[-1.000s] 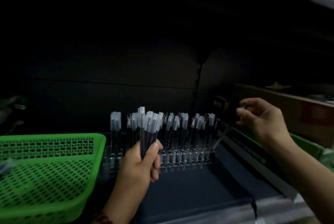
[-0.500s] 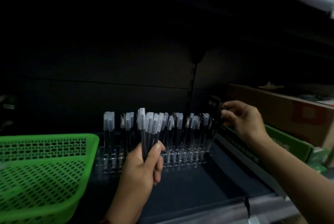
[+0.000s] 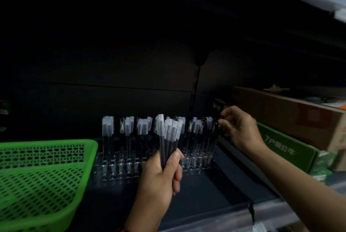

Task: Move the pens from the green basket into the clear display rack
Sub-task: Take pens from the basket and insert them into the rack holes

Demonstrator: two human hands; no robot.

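The left hand (image 3: 159, 175) grips a bundle of pens (image 3: 168, 134) upright before the clear display rack (image 3: 119, 172), itself full of standing pens. At the rack's 3 o'clock end, the right hand (image 3: 241, 130) pinches the end pen (image 3: 211, 130) by its top. The green basket (image 3: 46, 157) sits at the rack's 9 o'clock.

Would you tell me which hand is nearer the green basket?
Left. The left hand, gripping pens, is right of the basket; the right hand is farther right, by the rack.
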